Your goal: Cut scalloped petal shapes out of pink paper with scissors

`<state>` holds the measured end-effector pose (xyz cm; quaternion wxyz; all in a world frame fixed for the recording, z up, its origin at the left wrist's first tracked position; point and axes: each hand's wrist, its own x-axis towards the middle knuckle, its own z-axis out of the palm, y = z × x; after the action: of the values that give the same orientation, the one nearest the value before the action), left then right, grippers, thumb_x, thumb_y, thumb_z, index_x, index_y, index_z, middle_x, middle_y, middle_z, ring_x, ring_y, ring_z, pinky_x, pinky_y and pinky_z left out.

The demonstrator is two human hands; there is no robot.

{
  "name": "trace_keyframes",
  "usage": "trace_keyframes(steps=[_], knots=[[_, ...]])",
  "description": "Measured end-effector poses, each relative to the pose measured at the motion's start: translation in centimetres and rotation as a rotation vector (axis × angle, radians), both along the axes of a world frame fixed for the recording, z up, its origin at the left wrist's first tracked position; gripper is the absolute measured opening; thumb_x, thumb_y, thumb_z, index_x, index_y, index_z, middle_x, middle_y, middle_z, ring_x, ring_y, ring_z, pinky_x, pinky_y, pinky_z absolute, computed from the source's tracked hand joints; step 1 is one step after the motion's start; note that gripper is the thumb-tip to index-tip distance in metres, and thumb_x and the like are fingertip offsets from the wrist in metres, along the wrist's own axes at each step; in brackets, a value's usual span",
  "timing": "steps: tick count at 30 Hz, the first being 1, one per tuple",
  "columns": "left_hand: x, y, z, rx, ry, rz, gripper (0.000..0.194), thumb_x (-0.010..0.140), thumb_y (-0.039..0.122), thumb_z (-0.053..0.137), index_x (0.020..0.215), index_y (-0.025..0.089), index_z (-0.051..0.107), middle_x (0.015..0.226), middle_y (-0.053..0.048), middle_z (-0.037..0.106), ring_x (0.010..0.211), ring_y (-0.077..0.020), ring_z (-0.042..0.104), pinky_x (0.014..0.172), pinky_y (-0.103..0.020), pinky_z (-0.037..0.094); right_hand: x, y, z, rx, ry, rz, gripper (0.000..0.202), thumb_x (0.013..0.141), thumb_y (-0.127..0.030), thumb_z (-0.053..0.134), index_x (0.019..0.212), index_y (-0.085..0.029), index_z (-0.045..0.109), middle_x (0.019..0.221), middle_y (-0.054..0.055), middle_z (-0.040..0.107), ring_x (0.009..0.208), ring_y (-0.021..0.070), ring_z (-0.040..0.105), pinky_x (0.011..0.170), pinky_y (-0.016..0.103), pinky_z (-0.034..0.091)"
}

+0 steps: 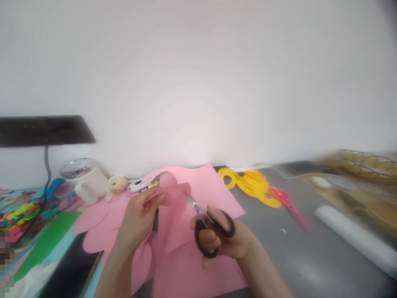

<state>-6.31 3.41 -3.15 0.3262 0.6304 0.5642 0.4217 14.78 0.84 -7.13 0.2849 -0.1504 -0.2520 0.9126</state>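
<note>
My right hand (223, 231) is closed around the black-handled scissors (196, 203), with fingers through both loops. The metal blades point up and left and meet the edge of a pink paper piece (173, 194). My left hand (144, 209) pinches that piece near its left end and holds it raised. Under both hands lies a larger pink sheet (198, 269), and another pink sheet (214, 186) rests behind it against the wall. Rounded pink cut-outs (96, 217) lie to the left of my left hand, partly covered by my forearm.
Yellow cut-outs (252, 184) and pink scissors (288, 203) lie on the grey table (297, 260) at right, near a white roll (353, 236). A white mug (91, 182), a green sheet (49, 236) and a black flat object (74, 269) are at left. A wire basket (369, 165) stands far right.
</note>
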Motion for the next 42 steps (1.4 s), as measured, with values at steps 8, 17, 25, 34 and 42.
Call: trace_keyframes(steps=[8, 17, 25, 34, 42], knots=[[-0.2, 0.2, -0.4, 0.000, -0.033, -0.009, 0.034, 0.081, 0.043, 0.055, 0.099, 0.018, 0.071, 0.104, -0.010, 0.071, 0.096, -0.0273, 0.062, 0.086, -0.036, 0.045, -0.2, -0.3, 0.7, 0.028, -0.048, -0.027, 0.055, 0.072, -0.062, 0.069, 0.091, -0.010, 0.066, 0.058, -0.005, 0.048, 0.049, 0.0055, 0.042, 0.053, 0.026, 0.051], [-0.2, 0.2, -0.3, 0.011, -0.049, -0.010, 0.027, 0.083, 0.039, 0.055, 0.093, 0.020, 0.071, 0.084, -0.005, 0.066, 0.085, -0.0231, 0.058, 0.081, -0.033, 0.042, 0.1, 0.1, 0.2, 0.025, 0.067, 0.068, 0.045, 0.075, -0.055, 0.070, 0.082, -0.012, 0.067, 0.051, -0.011, 0.037, 0.039, 0.0007, 0.025, 0.043, 0.016, 0.046], [-1.2, 0.3, -0.5, -0.156, -0.328, -0.100, 0.020, 0.077, 0.038, 0.066, 0.077, 0.018, 0.066, 0.078, -0.003, 0.064, 0.081, -0.0203, 0.055, 0.079, -0.033, 0.043, -0.4, -0.3, 0.8, 0.090, 0.033, 0.055, 0.053, 0.076, -0.062, 0.064, 0.090, -0.011, 0.067, 0.057, -0.006, 0.048, 0.047, 0.0052, 0.040, 0.066, 0.037, 0.055], [0.1, 0.1, -0.3, -0.343, -0.595, -0.140, 0.020, 0.063, 0.033, 0.078, 0.067, 0.014, 0.070, 0.067, -0.003, 0.066, 0.072, -0.0168, 0.057, 0.070, -0.027, 0.045, -0.5, -0.3, 1.1, 0.061, 0.022, 0.088, 0.054, 0.076, -0.064, 0.062, 0.089, -0.013, 0.065, 0.062, -0.005, 0.051, 0.053, 0.0072, 0.044, 0.084, 0.056, 0.048], [0.2, 0.1, -0.5, -0.407, -0.587, -0.161, 0.021, 0.066, 0.034, 0.076, 0.067, 0.015, 0.068, 0.065, -0.002, 0.066, 0.065, -0.0161, 0.056, 0.065, -0.028, 0.046, -1.7, -0.7, 1.3, 0.027, -0.174, -0.131, 0.046, 0.064, -0.054, 0.078, 0.081, -0.015, 0.061, 0.048, -0.012, 0.037, 0.041, 0.0031, 0.024, 0.045, 0.022, 0.048]])
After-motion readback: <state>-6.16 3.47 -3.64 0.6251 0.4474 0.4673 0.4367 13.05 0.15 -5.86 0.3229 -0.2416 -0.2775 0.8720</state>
